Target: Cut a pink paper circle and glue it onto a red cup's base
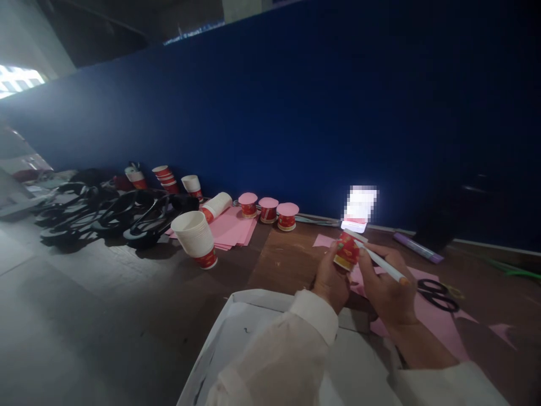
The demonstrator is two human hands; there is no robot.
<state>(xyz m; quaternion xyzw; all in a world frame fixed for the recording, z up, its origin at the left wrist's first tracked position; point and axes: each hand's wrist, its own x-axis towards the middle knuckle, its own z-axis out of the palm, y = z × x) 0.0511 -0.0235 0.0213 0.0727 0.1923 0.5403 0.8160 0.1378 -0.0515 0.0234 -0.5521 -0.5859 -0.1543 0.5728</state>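
My left hand [332, 280] is closed round a small red paper cup piece [346, 251] with a yellow band at its lower end. A white pen or brush [385, 264] with an orange end sits in the closed fingers of my right hand [391, 290], its tip by the cup's pale rim. Pink paper [433, 321] lies beneath and right of my right hand, with black-handled scissors [438, 295] on it. Behind my hands a lit phone [357, 211] leans near the blue wall.
Three short red cups with pink tops [269, 210] stand left of my hands. Further left are stacked paper cups [194, 237], pink sheets [232, 228] and black straps [139, 220]. A purple marker [418, 248] lies right; a white box [236, 316] is in front.
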